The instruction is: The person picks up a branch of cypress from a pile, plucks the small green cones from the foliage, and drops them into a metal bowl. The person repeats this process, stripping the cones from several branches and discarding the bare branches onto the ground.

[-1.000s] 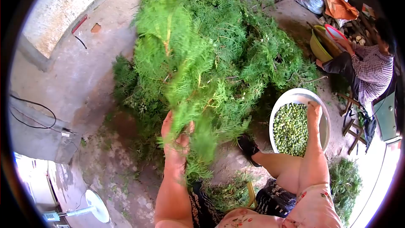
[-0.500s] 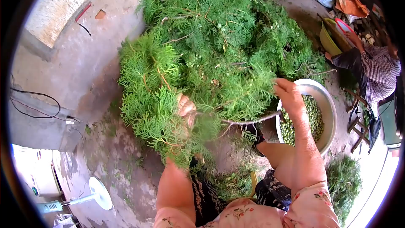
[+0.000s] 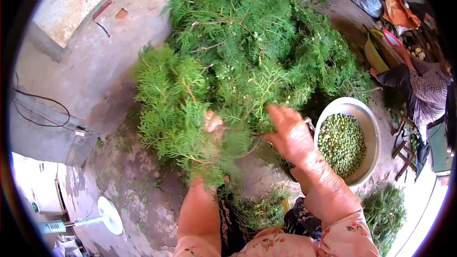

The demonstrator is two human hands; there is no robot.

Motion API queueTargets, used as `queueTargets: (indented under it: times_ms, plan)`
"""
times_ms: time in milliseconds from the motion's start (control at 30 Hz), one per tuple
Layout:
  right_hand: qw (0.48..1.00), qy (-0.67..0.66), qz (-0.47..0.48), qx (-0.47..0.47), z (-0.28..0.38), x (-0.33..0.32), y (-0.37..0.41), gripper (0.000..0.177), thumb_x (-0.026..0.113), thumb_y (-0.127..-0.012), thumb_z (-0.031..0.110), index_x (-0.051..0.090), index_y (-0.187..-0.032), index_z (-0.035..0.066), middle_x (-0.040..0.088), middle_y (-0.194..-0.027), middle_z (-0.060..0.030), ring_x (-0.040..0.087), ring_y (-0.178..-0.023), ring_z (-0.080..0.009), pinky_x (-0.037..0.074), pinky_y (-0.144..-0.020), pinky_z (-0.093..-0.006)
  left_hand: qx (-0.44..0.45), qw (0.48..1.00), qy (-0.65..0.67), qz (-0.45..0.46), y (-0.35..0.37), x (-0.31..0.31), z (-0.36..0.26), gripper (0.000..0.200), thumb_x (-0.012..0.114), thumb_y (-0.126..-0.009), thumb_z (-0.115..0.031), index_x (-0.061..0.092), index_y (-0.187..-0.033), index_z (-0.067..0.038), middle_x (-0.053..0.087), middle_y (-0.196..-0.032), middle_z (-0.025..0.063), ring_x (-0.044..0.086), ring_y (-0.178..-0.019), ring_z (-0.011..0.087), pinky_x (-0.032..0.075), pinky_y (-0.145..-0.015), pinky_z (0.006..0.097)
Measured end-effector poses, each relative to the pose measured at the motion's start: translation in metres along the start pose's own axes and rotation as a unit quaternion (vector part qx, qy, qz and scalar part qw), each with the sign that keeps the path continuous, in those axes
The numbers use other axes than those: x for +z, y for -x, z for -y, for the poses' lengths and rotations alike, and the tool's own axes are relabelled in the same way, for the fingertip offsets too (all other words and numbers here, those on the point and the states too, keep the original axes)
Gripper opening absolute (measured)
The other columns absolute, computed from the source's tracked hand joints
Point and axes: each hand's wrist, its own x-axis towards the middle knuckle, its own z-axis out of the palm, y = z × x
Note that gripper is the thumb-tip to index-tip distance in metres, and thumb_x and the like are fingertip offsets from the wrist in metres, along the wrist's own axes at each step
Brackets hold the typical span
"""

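My left hand [image 3: 213, 124] is closed around a leafy green branch [image 3: 173, 109], whose fronds cover part of the hand and wrist. To the right of it, my right hand [image 3: 288, 132] reaches over the foliage, thumb and fingers apart, close to a twig of the branch. Nothing shows between its fingers. Beyond both hands lies a large pile of green branches [image 3: 238, 33]. A metal basin [image 3: 374, 138] with many small green cones [image 3: 340, 145] in it stands right of my right hand.
A seated person [image 3: 426, 85] in a checked shirt is at the right, near a yellow-green basin [image 3: 374, 54]. A white fan [image 3: 110, 215] stands at the lower left. Cut greenery [image 3: 385, 212] lies at the lower right. A red-handled tool [image 3: 102, 8] rests at the upper left.
My right hand has moved left, from beside the metal basin toward my left hand, and its fingers have spread. My left hand still grips the branch. The view has shifted slightly.
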Motion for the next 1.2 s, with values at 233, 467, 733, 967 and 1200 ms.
queueTargets:
  times_ms: [233, 467, 733, 967, 1200]
  plan:
    - [0.991, 0.019, 0.012, -0.135, 0.019, 0.049, 0.003, 0.098, 0.071, -0.070, 0.018, 0.005, -0.141, 0.001, 0.039, -0.131, -0.0235, 0.044, -0.117, -0.0377, 0.029, -0.103, -0.0488, 0.021, 0.730, -0.640, -0.240, 0.044, -0.006, 0.008, 0.031, 0.048, -0.089, -0.016, 0.049, -0.117, -0.003, 0.057, -0.104, 0.0112, 0.054, -0.098, 0.0223, 0.042, -0.086, 0.0324]
    - [0.988, -0.076, -0.020, -0.129, 0.019, 0.041, -0.011, 0.069, 0.068, -0.077, 0.020, 0.033, -0.132, -0.002, 0.059, -0.101, -0.0248, 0.062, -0.086, -0.0309, 0.053, -0.071, -0.0377, 0.115, 0.898, -0.333, -0.265, 0.016, 0.037, 0.011, 0.036, 0.052, -0.089, -0.026, 0.049, -0.119, -0.006, 0.055, -0.115, 0.0105, 0.054, -0.103, 0.0239, 0.044, -0.090, 0.0371]
    - [0.905, 0.310, 0.012, -0.290, -0.031, 0.042, -0.001, 0.022, 0.059, -0.070, 0.005, 0.061, -0.090, 0.011, 0.058, -0.085, -0.0060, 0.055, -0.080, -0.0191, 0.046, -0.062, -0.0316, 0.206, 0.846, -0.222, -0.439, -0.017, 0.073, -0.002, 0.025, 0.053, -0.088, -0.016, 0.055, -0.109, -0.003, 0.061, -0.106, 0.0093, 0.057, -0.096, 0.0259, 0.042, -0.091, 0.0419]
    - [0.886, 0.386, 0.103, -0.235, -0.058, 0.032, 0.003, 0.034, 0.054, -0.077, 0.021, 0.055, -0.109, 0.011, 0.057, -0.091, -0.0073, 0.053, -0.087, -0.0199, 0.043, -0.075, -0.0332, 0.261, 0.770, -0.261, -0.521, -0.020, 0.100, -0.026, 0.031, 0.056, -0.085, -0.023, 0.056, -0.108, -0.003, 0.060, -0.104, 0.0083, 0.057, -0.094, 0.0266, 0.045, -0.086, 0.0422]
    - [0.966, 0.108, 0.223, -0.070, -0.070, 0.013, -0.001, 0.007, 0.062, -0.071, 0.016, 0.067, -0.075, 0.012, 0.060, -0.094, -0.0082, 0.058, -0.084, -0.0234, 0.045, -0.080, -0.0335, 0.282, 0.780, -0.210, -0.517, -0.006, 0.100, -0.057, 0.029, 0.060, -0.078, -0.018, 0.056, -0.103, -0.004, 0.060, -0.101, 0.0091, 0.056, -0.091, 0.0272, 0.046, -0.084, 0.0456]
